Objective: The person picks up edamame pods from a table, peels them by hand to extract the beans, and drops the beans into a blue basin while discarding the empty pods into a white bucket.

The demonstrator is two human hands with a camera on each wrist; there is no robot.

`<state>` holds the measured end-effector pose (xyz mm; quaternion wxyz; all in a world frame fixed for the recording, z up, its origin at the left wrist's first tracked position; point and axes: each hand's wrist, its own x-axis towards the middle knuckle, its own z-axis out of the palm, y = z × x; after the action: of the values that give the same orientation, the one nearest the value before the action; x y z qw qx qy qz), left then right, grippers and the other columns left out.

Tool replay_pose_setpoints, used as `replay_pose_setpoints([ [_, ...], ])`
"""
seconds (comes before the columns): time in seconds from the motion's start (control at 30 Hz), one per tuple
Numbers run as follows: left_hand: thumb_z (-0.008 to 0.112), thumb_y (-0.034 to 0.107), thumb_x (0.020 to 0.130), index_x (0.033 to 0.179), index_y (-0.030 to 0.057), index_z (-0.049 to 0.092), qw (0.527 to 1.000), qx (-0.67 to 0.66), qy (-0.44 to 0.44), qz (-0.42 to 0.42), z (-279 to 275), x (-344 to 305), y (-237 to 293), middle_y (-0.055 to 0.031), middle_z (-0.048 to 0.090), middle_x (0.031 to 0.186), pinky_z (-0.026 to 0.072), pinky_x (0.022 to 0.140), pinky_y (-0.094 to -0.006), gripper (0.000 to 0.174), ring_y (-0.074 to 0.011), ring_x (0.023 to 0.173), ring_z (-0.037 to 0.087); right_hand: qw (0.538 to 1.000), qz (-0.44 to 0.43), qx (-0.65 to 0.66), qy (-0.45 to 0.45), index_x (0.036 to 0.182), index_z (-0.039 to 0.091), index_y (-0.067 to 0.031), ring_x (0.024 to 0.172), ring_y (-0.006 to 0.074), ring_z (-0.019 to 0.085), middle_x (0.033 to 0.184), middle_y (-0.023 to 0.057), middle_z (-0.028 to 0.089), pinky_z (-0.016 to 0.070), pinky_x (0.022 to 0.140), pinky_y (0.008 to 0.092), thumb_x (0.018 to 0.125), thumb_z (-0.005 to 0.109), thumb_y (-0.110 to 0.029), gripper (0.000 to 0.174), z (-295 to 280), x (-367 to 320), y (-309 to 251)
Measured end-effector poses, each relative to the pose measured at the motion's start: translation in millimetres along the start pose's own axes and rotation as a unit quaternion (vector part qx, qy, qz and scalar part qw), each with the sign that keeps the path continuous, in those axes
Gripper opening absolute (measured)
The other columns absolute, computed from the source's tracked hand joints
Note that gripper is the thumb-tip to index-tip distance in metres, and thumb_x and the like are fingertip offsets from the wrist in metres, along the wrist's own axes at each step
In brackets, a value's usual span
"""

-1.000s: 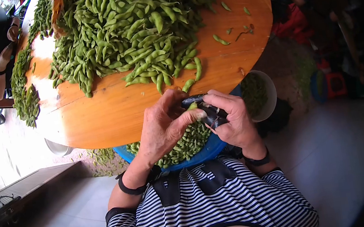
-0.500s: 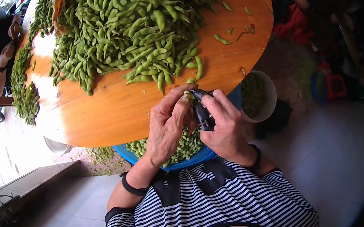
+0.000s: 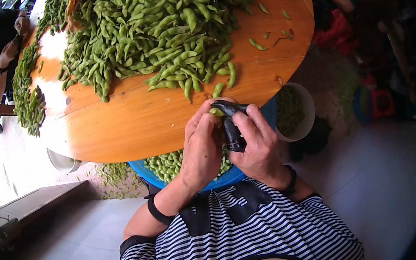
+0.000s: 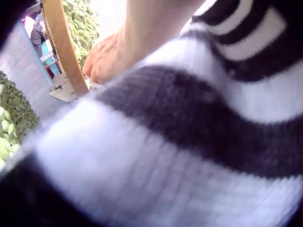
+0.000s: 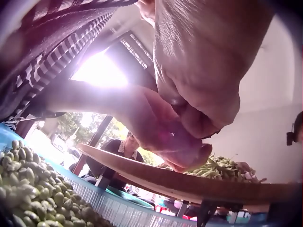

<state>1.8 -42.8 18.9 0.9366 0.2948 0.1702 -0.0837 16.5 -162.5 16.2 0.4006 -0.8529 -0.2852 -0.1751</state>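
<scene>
In the head view the left hand pinches a green pod at the near edge of the wooden table. Black coverings show on fingers of the right hand, which curls round the same pod from the other side. Below both hands sits a blue basin holding shelled green beans. The right wrist view shows the left hand and right hand close together above the beans; the pod is hidden there.
A large heap of pods covers the table's far side. A white bucket stands at the right below the table, another at the left. People's arms show at both far sides. A metal-topped bench is at the left.
The left hand has shifted right, closer to the right hand. The right hand's fingers have drawn in from their earlier spread, and the view has shifted slightly.
</scene>
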Motion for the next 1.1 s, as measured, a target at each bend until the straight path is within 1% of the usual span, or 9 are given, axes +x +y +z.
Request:
replay_pose_setpoints([
  [0.13, 0.035, 0.022, 0.096, 0.123, -0.0027, 0.051, 0.998, 0.041, -0.033, -0.019, -6, 3, 2, -0.0111, 0.062, 0.106, 0.0468, 0.092, -0.0343, 0.04, -0.02, 0.099, 0.061, 1.0, 0.023, -0.004, -0.003, 0.106, 0.06, 0.0024, 0.076, 0.0359, 0.059, 0.091, 0.018, 0.053, 0.0497, 0.064, 0.0402, 0.057, 0.065, 0.006, 0.049, -2, 0, 1],
  [0.4, 0.038, 0.01, 0.096, 0.116, 0.0011, 0.056, 0.998, 0.056, -0.019, -0.028, -8, 5, 3, -0.0012, 0.061, 0.094, 0.0478, 0.072, -0.0213, 0.028, -0.0072, 0.079, 0.056, 0.999, 0.016, 0.035, 0.002, 0.103, 0.06, 0.0039, 0.072, 0.0352, 0.058, 0.086, 0.018, 0.055, 0.0498, 0.064, 0.0371, 0.063, 0.06, 0.0, 0.039, -4, 4, 12],
  [0.47, 0.039, 0.011, 0.098, 0.114, 0.0015, 0.057, 0.997, 0.074, -0.008, -0.025, -11, 4, 6, 0.0005, 0.059, 0.089, 0.0458, 0.067, -0.0191, 0.026, -0.0055, 0.075, 0.054, 0.983, 0.111, 0.14, -0.034, 0.098, 0.057, 0.0054, 0.07, 0.0315, 0.056, 0.08, 0.0153, 0.052, 0.0464, 0.062, 0.0344, 0.06, 0.055, 0.007, 0.039, -9, 8, 14],
  [0.6, 0.045, 0.026, 0.102, 0.107, 0.0018, 0.057, 0.954, 0.295, -0.052, 0.001, -20, 0, 12, 0.0025, 0.056, 0.08, 0.0364, 0.06, -0.0161, 0.027, -0.0034, 0.066, 0.046, 0.821, 0.313, 0.472, -0.075, 0.097, 0.06, 0.0078, 0.055, 0.0069, 0.045, 0.076, 0.0034, 0.055, 0.037, 0.046, 0.0211, 0.082, 0.052, 0.0, 0.019, -14, 3, 23],
  [0.7, 0.044, 0.023, 0.103, 0.092, 0.0004, 0.056, 0.949, 0.306, -0.049, -0.056, -16, -2, 27, 0.0031, 0.048, 0.069, 0.0329, 0.051, -0.0185, 0.028, -0.003, 0.059, 0.04, 0.695, 0.36, 0.609, -0.129, 0.099, 0.06, 0.01, 0.05, 0.0032, 0.037, 0.071, 0.0015, 0.053, 0.0309, 0.042, 0.0178, 0.084, 0.049, -0.001, 0.021, -20, 5, 40],
  [0.83, 0.043, 0.024, 0.103, 0.091, 0.0015, 0.057, 0.936, 0.317, -0.101, -0.111, -22, 1, 41, 0.0049, 0.046, 0.064, 0.0303, 0.049, -0.0183, 0.029, -0.0016, 0.056, 0.039, 0.615, 0.414, 0.664, -0.098, 0.101, 0.059, 0.0109, 0.047, 0.0026, 0.03, 0.06, -0.0006, 0.046, 0.0293, 0.042, 0.0179, 0.083, 0.046, -0.003, 0.026, -20, 4, 43],
  [0.93, 0.044, 0.02, 0.102, 0.091, 0.001, 0.057, 0.951, 0.257, -0.109, -0.133, -22, 2, 40, 0.0053, 0.045, 0.063, 0.0314, 0.05, -0.0181, 0.026, -0.0015, 0.056, 0.039, 0.656, 0.407, 0.62, -0.141, 0.098, 0.06, 0.009, 0.051, 0.0035, 0.038, 0.069, 0.0023, 0.053, 0.0314, 0.042, 0.0182, 0.082, 0.05, -0.004, 0.022, -23, 5, 44],
  [1.03, 0.045, 0.018, 0.099, 0.101, -0.0017, 0.062, 0.951, 0.303, -0.048, -0.047, -25, -2, 20, 0.0023, 0.052, 0.071, 0.0329, 0.051, -0.0174, 0.027, -0.0028, 0.058, 0.043, 0.876, 0.331, 0.326, -0.127, 0.093, 0.06, 0.0036, 0.058, 0.0063, 0.051, 0.071, 0.0024, 0.055, 0.0387, 0.048, 0.0212, 0.078, 0.053, 0.005, 0.016, -23, 7, 14],
  [1.1, 0.046, 0.017, 0.098, 0.104, -0.0025, 0.062, 0.949, 0.31, -0.035, -0.044, -22, -5, 17, 0.0023, 0.052, 0.071, 0.0357, 0.054, -0.0176, 0.027, -0.0029, 0.061, 0.045, 0.894, 0.305, 0.302, -0.128, 0.092, 0.06, 0.0032, 0.058, 0.0065, 0.051, 0.071, 0.0027, 0.056, 0.0393, 0.048, 0.0215, 0.077, 0.054, 0.006, 0.017, -25, 3, 13],
])
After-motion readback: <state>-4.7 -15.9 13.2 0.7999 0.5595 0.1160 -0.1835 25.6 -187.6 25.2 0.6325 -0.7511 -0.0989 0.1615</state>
